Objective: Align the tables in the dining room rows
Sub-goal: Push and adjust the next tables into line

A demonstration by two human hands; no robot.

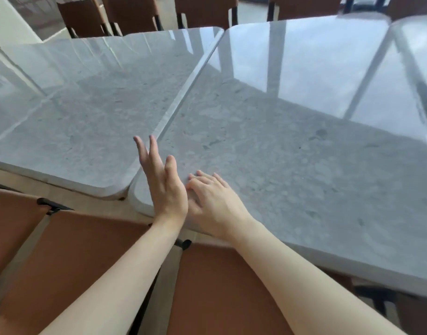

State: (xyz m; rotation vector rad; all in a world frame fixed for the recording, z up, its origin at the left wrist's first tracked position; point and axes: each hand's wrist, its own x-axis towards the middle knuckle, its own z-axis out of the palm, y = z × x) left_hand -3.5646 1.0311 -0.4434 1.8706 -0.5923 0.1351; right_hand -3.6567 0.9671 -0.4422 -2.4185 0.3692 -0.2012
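Two grey marble-look tables stand side by side with a narrow seam between them. The left table [86, 112] sits slightly farther from me than the right table [292, 146], so their near edges are offset. My left hand [162, 182] is raised on edge over the near left corner of the right table, fingers straight and spread, holding nothing. My right hand [212, 204] rests flat on the right table just beside it, fingers relaxed.
Brown leather chairs [91, 257] with black frames stand right below me at the tables' near edge. More brown chairs [132, 13] line the far side. A third glossy table [420, 44] adjoins at the far right. A white wall [7, 22] is at far left.
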